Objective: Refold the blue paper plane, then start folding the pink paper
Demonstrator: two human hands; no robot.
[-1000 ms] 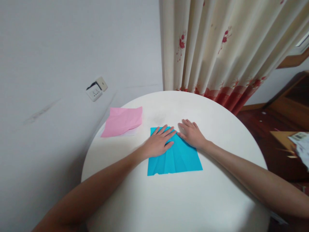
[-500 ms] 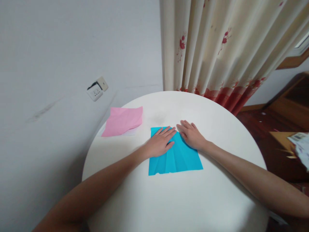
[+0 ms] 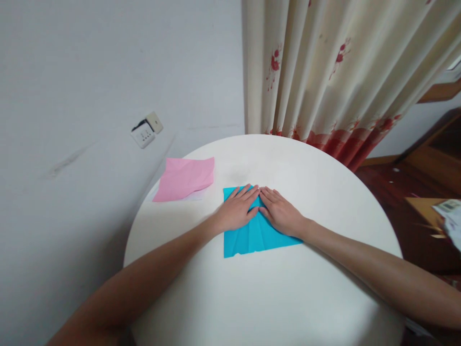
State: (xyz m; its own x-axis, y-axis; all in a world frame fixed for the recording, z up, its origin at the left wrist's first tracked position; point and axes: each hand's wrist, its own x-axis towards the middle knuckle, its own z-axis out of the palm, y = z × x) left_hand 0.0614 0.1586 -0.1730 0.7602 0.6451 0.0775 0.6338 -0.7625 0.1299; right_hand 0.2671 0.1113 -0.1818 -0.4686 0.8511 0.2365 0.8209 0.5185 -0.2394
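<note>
A creased blue paper sheet (image 3: 252, 238) lies flat on the round white table (image 3: 273, 293). My left hand (image 3: 236, 211) rests palm down on its upper left part, fingers spread. My right hand (image 3: 281, 214) presses flat on the upper right part. The fingertips of both hands meet near the sheet's far edge. Neither hand grips anything.
A pink paper sheet (image 3: 183, 178) lies over a white sheet at the table's far left edge. A wall socket (image 3: 146, 130) sits on the grey wall at left. A cream curtain with red flowers (image 3: 331, 72) hangs behind the table. Wooden floor and furniture (image 3: 425, 192) are at right.
My right hand has slid left onto the blue sheet until its fingertips meet those of my left hand. The left hand stayed almost in place.
</note>
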